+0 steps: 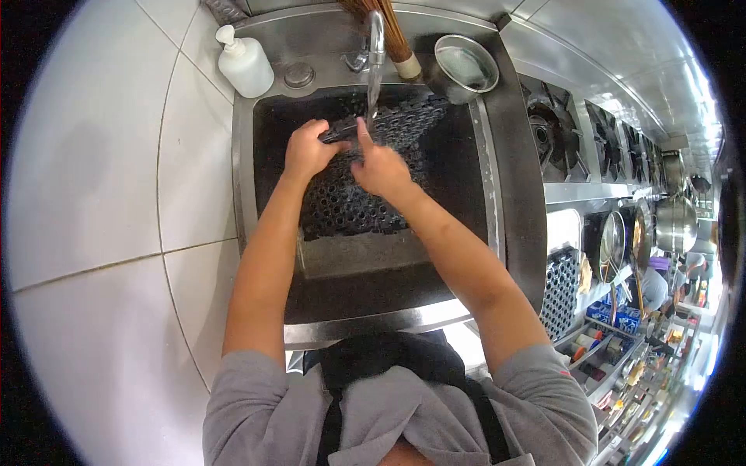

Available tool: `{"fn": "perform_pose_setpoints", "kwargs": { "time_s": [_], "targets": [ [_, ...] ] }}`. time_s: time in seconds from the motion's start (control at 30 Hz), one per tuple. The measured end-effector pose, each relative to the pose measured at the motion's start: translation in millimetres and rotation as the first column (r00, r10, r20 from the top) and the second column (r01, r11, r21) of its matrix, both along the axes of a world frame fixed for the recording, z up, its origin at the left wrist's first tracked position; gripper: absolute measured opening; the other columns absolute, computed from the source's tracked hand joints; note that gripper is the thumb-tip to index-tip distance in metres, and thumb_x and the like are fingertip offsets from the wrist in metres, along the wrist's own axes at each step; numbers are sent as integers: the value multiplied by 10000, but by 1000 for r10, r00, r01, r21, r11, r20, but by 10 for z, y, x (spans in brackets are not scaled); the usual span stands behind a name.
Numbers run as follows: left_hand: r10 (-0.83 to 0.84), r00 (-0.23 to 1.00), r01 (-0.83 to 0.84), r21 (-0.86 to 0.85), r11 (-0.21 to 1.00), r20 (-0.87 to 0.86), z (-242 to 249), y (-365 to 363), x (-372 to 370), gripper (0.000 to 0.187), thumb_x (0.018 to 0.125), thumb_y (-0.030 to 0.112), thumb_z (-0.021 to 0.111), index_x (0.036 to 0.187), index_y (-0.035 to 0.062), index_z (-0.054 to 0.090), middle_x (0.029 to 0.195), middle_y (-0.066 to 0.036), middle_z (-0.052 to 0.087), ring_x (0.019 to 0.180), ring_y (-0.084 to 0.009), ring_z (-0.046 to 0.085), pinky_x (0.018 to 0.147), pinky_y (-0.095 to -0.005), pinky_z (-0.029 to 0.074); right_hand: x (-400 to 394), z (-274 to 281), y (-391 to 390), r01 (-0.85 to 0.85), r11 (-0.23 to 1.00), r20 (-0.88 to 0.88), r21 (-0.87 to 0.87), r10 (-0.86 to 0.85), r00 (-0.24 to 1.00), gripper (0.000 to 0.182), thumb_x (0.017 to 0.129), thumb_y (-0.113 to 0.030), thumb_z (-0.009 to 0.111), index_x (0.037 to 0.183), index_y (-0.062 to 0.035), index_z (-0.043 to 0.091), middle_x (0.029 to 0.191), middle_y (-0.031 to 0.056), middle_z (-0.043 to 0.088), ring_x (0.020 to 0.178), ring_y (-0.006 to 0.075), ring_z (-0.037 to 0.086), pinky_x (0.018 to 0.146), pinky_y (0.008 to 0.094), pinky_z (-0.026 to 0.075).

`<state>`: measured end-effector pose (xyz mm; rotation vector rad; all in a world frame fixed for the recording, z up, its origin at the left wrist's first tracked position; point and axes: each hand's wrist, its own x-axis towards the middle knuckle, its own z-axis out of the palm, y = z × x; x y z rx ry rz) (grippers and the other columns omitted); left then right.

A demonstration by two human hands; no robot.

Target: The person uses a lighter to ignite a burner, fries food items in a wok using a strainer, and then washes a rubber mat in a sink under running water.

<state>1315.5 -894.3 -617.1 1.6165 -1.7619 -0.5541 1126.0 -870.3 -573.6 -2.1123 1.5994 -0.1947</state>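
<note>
A black perforated rubber mat (342,203) lies bent inside the sink (291,307), its rows of round holes facing up. My left hand (308,151) has its fingers and thumb closed on the mat's upper left part. Just under the tap (377,35), my right hand (382,167) is over the mat, index finger stretched out and thumb apart. Water runs from the tap close to that fingertip and onto the mat. Whether the right hand touches the mat is hard to tell.
A white pump bottle (246,64) stands at the sink's back left corner. Behind the sink are a bundled bristle brush (398,46) and a metal pot (465,66). Gas burners (556,132) line the right side. Another perforated mat (559,291) stands below them.
</note>
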Motion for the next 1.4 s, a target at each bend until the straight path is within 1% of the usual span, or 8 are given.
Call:
{"fn": "perform_pose_setpoints", "kwargs": {
  "time_s": [0.2,0.3,0.43,0.5,0.63,1.17,1.27,1.4],
  "targets": [
    [-137,991,137,-2,991,0,59,17,143,439,686,278,887,959,8,675,941,-167,655,868,-355,650,755,-408,507,-509,-240,-98,-78,898,109,-434,139,984,350,810,-165,705,1160,-176,717,882,164,716,795,334,706,713,418,575],
    [-207,978,207,8,978,17,-16,-70,93,425,712,285,868,984,17,682,965,-168,671,877,-358,653,758,-410,507,-695,-16,-319,96,719,94,-688,-42,995,359,767,-213,780,1107,-127,706,1063,124,681,1052,324,635,922,460,505],
    [-247,969,247,183,952,-23,212,-106,-216,400,721,303,855,970,38,689,865,-162,695,796,-353,664,723,-419,511,-988,-103,-485,-164,708,-193,-687,40,980,415,770,-305,788,1133,-130,691,1127,113,681,1139,343,595,973,491,467],
    [-241,969,231,150,961,54,85,-242,-346,377,721,307,853,965,63,701,795,-155,693,747,-345,667,707,-416,515,-1100,-91,-541,-40,987,-343,-153,-15,939,486,754,-369,802,1167,-144,679,1141,114,681,1126,348,600,956,488,474],
    [-287,957,261,298,918,45,190,-367,-468,420,717,318,863,1012,55,721,877,-188,713,813,-333,702,736,-385,532,-1267,-111,-557,-26,996,-301,-85,-1,954,455,774,-388,788,1143,-141,686,1082,132,701,1084,352,629,947,486,480],
    [-159,985,170,247,954,-66,46,-6,524,539,670,327,897,1041,-12,703,963,-203,711,828,-273,706,759,-370,528,-759,191,-651,-270,924,-357,-272,164,920,481,796,-435,764,1139,-110,672,1146,160,678,1162,363,581,911,459,489],
    [-58,998,62,151,987,-36,127,114,667,474,693,305,880,996,-16,707,925,-203,710,859,-308,702,774,-386,527,-791,-56,-785,-189,955,-70,-231,177,982,467,815,-388,753,1196,-133,662,1204,129,651,1190,369,556,979,497,461],
    [-70,961,-9,283,959,269,300,123,630,522,721,299,851,1150,56,679,1125,-159,695,1039,-333,663,924,-417,492,-609,-61,-740,-244,921,-21,-305,249,968,420,810,-327,753,1168,-123,672,1138,144,652,1158,361,568,998,469,464]
  ]
}}
